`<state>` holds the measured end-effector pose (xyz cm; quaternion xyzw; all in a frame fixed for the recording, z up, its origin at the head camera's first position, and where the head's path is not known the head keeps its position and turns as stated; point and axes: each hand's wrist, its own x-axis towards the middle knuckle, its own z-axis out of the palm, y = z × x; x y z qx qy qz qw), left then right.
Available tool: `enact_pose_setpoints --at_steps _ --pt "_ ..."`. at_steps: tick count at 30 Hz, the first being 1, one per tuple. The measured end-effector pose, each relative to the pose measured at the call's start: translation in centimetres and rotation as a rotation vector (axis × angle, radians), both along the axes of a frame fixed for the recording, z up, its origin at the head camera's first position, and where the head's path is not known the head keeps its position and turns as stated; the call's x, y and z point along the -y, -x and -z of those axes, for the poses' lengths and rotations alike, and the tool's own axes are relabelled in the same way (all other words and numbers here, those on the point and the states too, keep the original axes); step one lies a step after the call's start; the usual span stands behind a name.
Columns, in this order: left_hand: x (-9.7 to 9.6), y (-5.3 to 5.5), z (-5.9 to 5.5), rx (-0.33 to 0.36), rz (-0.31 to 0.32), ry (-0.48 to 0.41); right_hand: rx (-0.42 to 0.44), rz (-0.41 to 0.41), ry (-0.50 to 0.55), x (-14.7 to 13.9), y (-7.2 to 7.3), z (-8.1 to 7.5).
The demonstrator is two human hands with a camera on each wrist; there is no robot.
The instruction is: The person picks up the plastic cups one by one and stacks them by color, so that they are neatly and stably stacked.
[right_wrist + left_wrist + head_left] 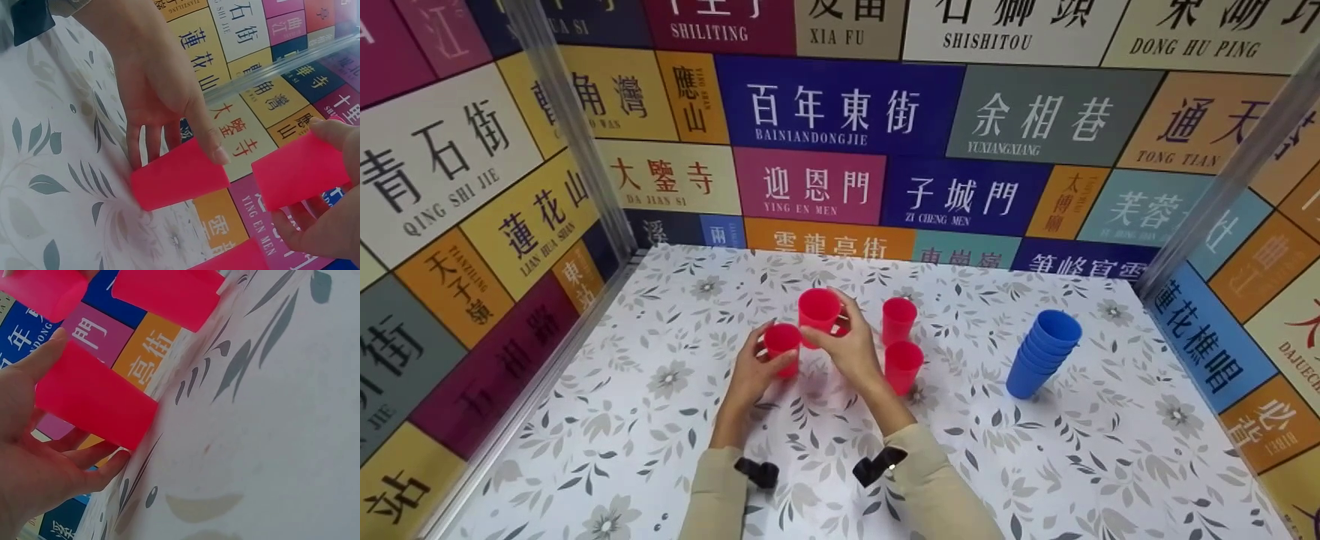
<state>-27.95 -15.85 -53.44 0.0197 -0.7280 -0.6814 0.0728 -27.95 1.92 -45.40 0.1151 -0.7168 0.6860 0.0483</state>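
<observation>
My left hand holds a red plastic cup, thumb on the near side and fingers round the far side. In the left wrist view this cup has its narrow base close to the tabletop. Just to the right and farther forward, my right hand grips a second red cup by its side. The right wrist view has that cup raised higher than the left one. Two more red cups stand mouth up to the right, one behind the other.
A leaning-looking stack of several blue cups stands at the right of the table. The tabletop has a grey leaf-and-flower print. Panels with street names wall the back and both sides, with clear corner strips.
</observation>
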Motion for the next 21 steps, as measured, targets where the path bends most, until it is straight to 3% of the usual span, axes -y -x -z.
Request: enact_pose_setpoints --at_steps 12,21 --pt "-0.1 0.2 0.1 -0.028 -0.004 0.032 -0.016 -0.049 -0.084 1.9 0.9 -0.7" --pt "0.0 -0.1 0.1 -0.082 0.004 0.023 0.003 -0.087 -0.047 3.3 1.4 -0.3"
